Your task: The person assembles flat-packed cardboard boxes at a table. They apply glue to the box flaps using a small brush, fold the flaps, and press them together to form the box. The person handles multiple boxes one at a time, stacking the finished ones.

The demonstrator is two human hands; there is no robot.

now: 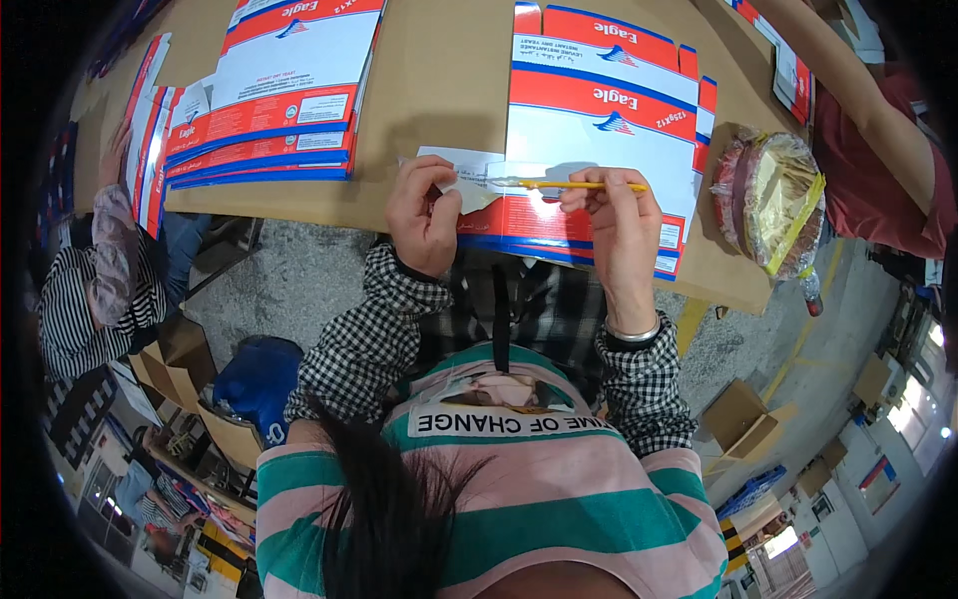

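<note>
My left hand (424, 215) pinches the white flap (461, 170) of a flat red, white and blue carton (599, 110) that lies on the brown table (439, 80) in front of me. My right hand (614, 215) grips a yellow-handled brush (569, 185), held level, with its pale tip resting on that white flap just right of my left fingers. Both hands hover over the near edge of the carton stack.
A second stack of flat cartons (274, 100) lies to the left. A person in a striped top (95, 290) sits at far left by more cartons. A wrapped round roll (773, 195) sits right, beside another person's arm (858, 90). Cardboard boxes (738, 414) stand on the floor.
</note>
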